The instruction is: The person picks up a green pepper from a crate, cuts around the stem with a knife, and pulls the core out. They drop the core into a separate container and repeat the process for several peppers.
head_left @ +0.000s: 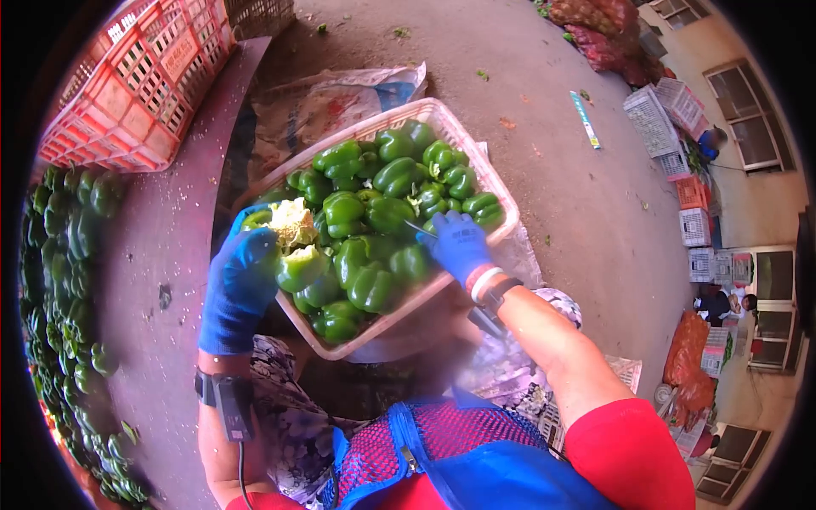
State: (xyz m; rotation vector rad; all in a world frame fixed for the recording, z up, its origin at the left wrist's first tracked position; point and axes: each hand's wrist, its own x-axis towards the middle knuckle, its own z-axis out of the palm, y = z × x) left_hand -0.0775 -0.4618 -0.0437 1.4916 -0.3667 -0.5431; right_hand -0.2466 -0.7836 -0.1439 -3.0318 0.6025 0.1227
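Note:
My left hand (238, 276), in a blue glove, is wrapped round a cut green bell pepper (299, 269) whose pale seed core (291, 223) shows. It is over the left side of a pink plastic crate (501, 183) filled with whole green bell peppers (344, 212). My right hand (459, 246), gloved in blue too, is closed on a small knife (420, 229) above the crate's right part. The thin blade points left over the peppers; the handle is hidden in my fingers.
At left, a long heap of green peppers (72, 255) lies beside a board-like surface (161, 255). A large red-pink crate (140, 93) stands at upper left. Sacking (340, 102) lies beyond my crate. Stacked crates (654, 115), red sacks (688, 357) and people line the wall at right.

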